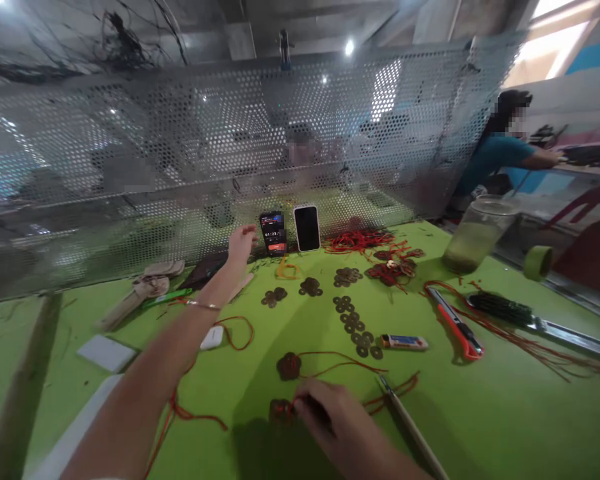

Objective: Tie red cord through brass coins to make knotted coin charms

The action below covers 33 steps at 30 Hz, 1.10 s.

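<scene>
My left hand (pixel 243 241) is stretched out at the back of the table, fingers apart and holding nothing, just left of a phone (pixel 274 235) with a timer on its screen. Near the front edge my right hand (pixel 336 417) pinches the red cord on a dark cluster of coins (pixel 280 411) tied with it. Just beyond lies another coin cluster (pixel 289 366) with long red cord tails. A thin pointed tool with a pale handle (pixel 410 423) rests right of my right hand. Loose holed coins (pixel 355 323) lie in a row, with small piles of them (pixel 311 287) behind.
A white-framed phone (pixel 307 228) leans against the perforated metal screen (pixel 190 147). Red cords (pixel 360 240) are heaped at the back. To the right are a lighter (pixel 405 342), a red cutter knife (pixel 457 330) and a glass jar (pixel 480 233). A person (pixel 500 153) sits beyond.
</scene>
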Tool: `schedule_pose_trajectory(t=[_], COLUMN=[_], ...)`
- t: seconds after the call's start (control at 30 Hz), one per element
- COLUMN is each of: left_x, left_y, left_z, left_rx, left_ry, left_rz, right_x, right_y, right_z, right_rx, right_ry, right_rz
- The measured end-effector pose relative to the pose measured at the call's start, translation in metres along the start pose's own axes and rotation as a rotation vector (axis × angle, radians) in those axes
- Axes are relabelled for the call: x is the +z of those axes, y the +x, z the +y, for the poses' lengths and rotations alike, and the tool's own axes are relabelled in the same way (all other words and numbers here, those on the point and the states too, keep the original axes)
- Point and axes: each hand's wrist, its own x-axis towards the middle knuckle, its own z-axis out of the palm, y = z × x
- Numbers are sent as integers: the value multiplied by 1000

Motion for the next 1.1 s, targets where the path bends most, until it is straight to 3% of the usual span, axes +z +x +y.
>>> schedule_pose_trajectory(t=[0.07, 0.17, 0.23, 0.3, 0.4, 0.53, 0.67, 0.87, 1.1], left_x=[-16, -41, -55, -66, -75, -77, -76, -76, -86], left_y=[-35, -107, -158, -203, -247, -274, -287, -295, -299], left_z=[22, 47, 55, 57, 48, 25, 10, -2, -9], left_rx=[-12, -44, -61, -98, -245, -366, -431, -407, -428], left_ry=[-79, -133, -172, -199, -329, -385, -415, -316, -169], left_rz=[-197, -493, -731, -893, -908, -759, -776, -788, -716], right_x=[-6, -14, -19, -21, -17, -4, 7, 13, 0], right_y=[0, 0, 0, 1, 0, -5, -9, -12, -12], right_z=[-5, -10, -13, -14, -13, -12, -10, -8, -3], right_rx=[-10, -47, -75, -91, -111, -159, -167, -182, -223], right_ry=[15, 49, 96, 153, 182, 96, 28, -79, -145], right_rz=[55, 145, 197, 218, 166, 96, 51, -9, -26])
